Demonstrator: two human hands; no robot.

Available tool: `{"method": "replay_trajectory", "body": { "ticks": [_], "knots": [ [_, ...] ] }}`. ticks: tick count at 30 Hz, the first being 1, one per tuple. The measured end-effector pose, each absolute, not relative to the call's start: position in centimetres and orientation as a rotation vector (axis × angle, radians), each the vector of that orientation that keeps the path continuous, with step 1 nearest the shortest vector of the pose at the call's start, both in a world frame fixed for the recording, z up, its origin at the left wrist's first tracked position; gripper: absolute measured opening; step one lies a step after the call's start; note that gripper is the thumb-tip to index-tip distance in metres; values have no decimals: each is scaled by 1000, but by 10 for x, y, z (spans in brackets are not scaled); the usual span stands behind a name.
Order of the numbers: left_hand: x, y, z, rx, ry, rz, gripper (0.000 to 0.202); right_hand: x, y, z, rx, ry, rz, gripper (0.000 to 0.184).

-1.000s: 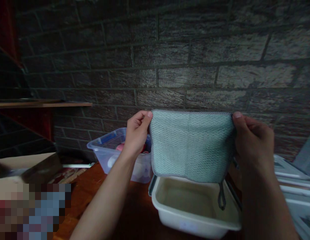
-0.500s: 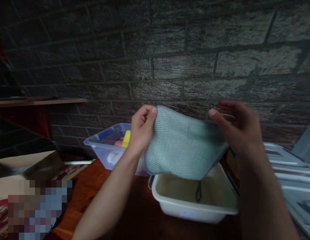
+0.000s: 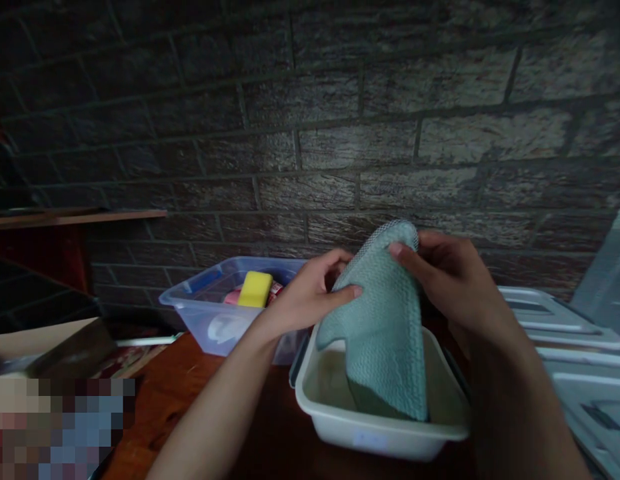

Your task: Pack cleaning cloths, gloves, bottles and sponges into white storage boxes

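My left hand and right hand pinch the doubled teal cloth over the white tub. Folding step, I judge; a next move calls for both grips easing together.

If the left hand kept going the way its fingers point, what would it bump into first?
The teal cloth: the left hand points rightward and its fingers touch the cloth's fold. Just beyond the cloth is the right hand, probably next, though depth is hard to judge.
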State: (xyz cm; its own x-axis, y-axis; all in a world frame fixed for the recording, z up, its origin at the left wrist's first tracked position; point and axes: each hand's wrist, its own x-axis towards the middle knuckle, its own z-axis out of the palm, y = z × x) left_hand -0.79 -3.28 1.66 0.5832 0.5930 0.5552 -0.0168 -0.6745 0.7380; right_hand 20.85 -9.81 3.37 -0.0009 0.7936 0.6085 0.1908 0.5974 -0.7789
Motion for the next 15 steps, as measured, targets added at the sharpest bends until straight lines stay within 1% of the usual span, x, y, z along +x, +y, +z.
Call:
{"method": "replay_trajectory", "body": {
  "ticks": [2, 4, 10, 15],
  "knots": [
    [-15, -20, 15, 2072, 482, 1008, 17, 215, -95, 35, -846, -1341, 457, 28],
    [-22, -7, 15, 2023, 527, 1019, 20, 223, -90, 35, -858, -1238, 363, 30],
    [-30, 4, 17, 1734, 546, 1329, 26, 243, -81, 29, -997, -1197, 205, 37],
    [-32, 2, 22, 1826, 666, 1561, 27, 244, -84, 30, -1049, -1194, 218, 38]
  ]
}}
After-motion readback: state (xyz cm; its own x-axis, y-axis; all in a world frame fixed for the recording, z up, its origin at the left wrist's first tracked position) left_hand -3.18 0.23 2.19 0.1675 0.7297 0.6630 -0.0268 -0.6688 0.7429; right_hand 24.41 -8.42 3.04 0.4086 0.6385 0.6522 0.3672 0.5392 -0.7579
